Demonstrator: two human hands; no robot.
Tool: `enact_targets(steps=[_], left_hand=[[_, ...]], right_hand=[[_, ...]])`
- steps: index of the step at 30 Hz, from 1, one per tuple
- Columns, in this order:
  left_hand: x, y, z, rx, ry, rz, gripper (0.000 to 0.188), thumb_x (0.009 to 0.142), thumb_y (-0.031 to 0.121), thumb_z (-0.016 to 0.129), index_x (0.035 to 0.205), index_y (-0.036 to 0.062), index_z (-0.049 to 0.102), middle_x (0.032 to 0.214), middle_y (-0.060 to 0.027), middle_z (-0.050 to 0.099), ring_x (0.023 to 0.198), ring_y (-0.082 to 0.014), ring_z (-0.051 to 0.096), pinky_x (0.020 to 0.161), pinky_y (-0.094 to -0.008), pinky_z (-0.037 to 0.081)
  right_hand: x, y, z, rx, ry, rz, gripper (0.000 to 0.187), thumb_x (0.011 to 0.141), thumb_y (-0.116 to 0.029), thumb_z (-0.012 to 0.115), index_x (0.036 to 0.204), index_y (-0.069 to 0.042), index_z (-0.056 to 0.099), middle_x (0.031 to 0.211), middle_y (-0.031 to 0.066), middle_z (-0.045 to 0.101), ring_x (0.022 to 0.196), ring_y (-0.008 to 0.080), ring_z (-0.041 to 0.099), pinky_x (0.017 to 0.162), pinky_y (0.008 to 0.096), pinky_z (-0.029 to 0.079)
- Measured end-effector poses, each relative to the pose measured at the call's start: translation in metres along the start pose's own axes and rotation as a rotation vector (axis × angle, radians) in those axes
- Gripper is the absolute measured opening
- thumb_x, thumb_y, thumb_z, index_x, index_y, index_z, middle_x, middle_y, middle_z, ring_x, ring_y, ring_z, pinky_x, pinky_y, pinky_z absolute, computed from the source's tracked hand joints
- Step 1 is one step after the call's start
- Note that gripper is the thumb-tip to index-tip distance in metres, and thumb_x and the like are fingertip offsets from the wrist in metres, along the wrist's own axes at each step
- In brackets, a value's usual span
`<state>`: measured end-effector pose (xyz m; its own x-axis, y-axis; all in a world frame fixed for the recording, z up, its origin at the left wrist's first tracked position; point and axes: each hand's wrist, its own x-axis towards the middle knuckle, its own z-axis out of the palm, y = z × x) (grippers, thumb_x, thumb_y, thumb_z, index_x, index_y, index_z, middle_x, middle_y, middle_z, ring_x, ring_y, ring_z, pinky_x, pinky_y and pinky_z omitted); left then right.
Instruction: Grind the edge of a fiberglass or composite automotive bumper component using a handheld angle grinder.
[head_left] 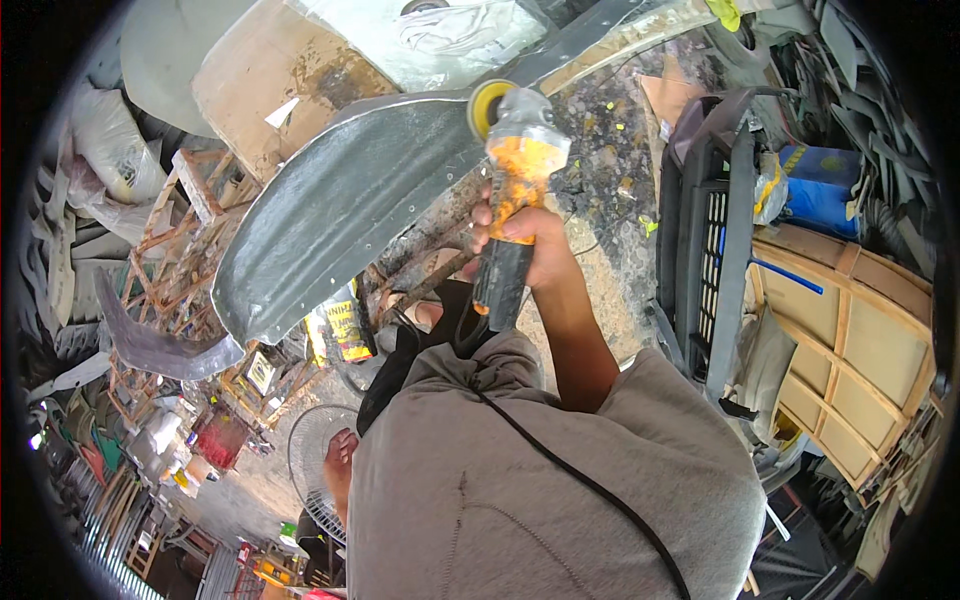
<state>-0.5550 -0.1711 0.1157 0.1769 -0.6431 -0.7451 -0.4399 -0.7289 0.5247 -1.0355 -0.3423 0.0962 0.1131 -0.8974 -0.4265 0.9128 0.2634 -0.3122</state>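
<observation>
**Right hand (545, 245) on the grinder (529, 155), disc at the panel's edge**

We see the right hand's fingers clamped round the grinder's body, in the upper middle of the frame, thumb across its orange casing. The left hand (340, 455) hangs at the lower left, its fingers loosely bent and near one another; we see nothing in it, but cannot tell whether they close on anything.

The grinder's yellow-rimmed disc (488, 108) overlaps the upper right end of the grey panel (340, 215), which spans the upper left to the centre. Whether they touch, we cannot tell. A black cable (580, 470) crosses the grey shirt (620, 440).

As for progress, the panel's face looks dull and streaked, with pale specks along its rim. We find no clear border between worked and unworked areas, so we cannot judge how much is finished or left.

Below the panel, a yellow-and-black can (350, 328) carries bold lettering, partly legible to us; the grinder shows none we can read. Beyond, a fan (310, 440) stands lower left, and a dark bumper (705, 240) upper right.
</observation>
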Motion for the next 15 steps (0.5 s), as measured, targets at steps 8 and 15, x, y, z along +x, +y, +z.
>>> enact_targets(steps=[8,15], left_hand=[[-0.006,-0.024,0.015,-0.075,-0.075,0.008,0.042,0.099,0.032,0.047,0.122,-0.0029,0.054,0.117,-0.015,0.061,0.108,-0.0217,0.059,0.091,-0.0331,0.046],[-0.027,-0.027,0.03,-0.242,-0.03,-0.125,0.04,0.093,0.023,0.058,0.123,-0.0032,0.053,0.111,-0.0116,0.062,0.099,-0.0166,0.059,0.088,-0.0278,0.046]], right_hand=[[0.002,-0.021,-0.022,-0.084,0.052,-0.061,0.048,0.063,-0.006,0.059,0.11,-0.006,0.052,0.088,0.0089,0.057,0.077,0.0231,0.055,0.073,0.037,0.049],[-0.003,-0.006,0.009,-0.291,0.092,-0.027,0.052,0.058,-0.002,0.061,0.109,-0.003,0.052,0.083,0.0102,0.056,0.073,0.0243,0.057,0.068,0.0364,0.05]])
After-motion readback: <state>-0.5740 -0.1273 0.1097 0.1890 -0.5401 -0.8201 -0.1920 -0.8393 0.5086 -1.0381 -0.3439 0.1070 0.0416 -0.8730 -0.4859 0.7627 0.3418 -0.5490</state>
